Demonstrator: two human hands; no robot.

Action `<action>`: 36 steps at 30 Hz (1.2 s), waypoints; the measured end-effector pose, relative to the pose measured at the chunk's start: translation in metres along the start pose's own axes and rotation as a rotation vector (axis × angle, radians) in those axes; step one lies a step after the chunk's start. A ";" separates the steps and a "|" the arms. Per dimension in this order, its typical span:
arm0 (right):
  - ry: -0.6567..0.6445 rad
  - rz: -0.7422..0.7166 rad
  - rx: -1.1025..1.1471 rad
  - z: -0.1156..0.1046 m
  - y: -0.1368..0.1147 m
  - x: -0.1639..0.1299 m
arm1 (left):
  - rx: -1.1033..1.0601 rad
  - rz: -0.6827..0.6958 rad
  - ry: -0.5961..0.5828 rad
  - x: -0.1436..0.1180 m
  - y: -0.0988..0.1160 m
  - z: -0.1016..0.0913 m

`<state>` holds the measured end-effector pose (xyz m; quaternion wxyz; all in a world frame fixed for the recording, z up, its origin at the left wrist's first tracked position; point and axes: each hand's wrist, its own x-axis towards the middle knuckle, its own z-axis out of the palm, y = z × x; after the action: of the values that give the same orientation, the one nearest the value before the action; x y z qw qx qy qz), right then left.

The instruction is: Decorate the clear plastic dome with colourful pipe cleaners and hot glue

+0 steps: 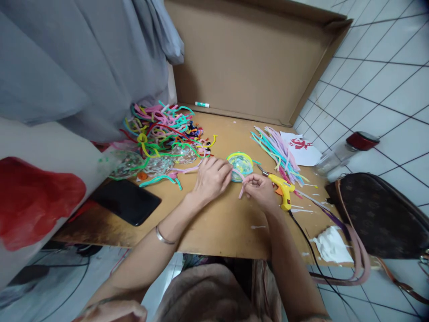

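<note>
- Phone [125, 202]: one, dark, flat at left edge of table [214, 223].
- Tangle of pipe cleaners [164, 127] at back left, too many to count; clear glittery domes [134, 164] in front, count unclear.
- Left hand [210, 179]: fingers curled, pressing pink pipe cleaner [187, 170] down beside round dome [240, 164].
- Right hand [259, 190]: pinching the pink end just below the dome; best kept taut and tight against the rim.
- Glue gun [283, 190]: one, yellow, touching right hand's far side.
- Straight pipe cleaners [276, 152] fanned further right, uncounted; one jar [345, 152]; one bag [378, 217].
</note>
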<state>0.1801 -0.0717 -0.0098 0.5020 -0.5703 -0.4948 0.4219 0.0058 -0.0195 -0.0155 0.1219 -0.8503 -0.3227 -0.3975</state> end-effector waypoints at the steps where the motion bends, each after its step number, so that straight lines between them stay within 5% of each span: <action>1: 0.014 -0.011 -0.001 0.000 0.000 0.000 | -0.007 0.000 0.004 0.000 0.000 0.000; 15: 0.112 -0.086 0.043 0.003 0.004 0.002 | -0.102 -0.134 -0.031 -0.005 0.009 0.010; 19: 0.165 -0.105 0.159 0.011 0.004 0.000 | -0.286 -0.337 -0.016 -0.004 0.018 0.012; 27: 0.235 -0.174 0.338 0.022 0.007 0.000 | -1.026 -1.005 0.026 0.009 0.031 0.013; 36: 0.276 -0.176 0.325 0.019 0.013 0.003 | -1.194 -1.117 0.011 0.016 0.036 0.005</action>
<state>0.1638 -0.0659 -0.0253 0.6850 -0.4891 -0.3947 0.3684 0.0396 -0.0376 -0.0053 -0.5662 -0.4836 -0.4321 -0.5087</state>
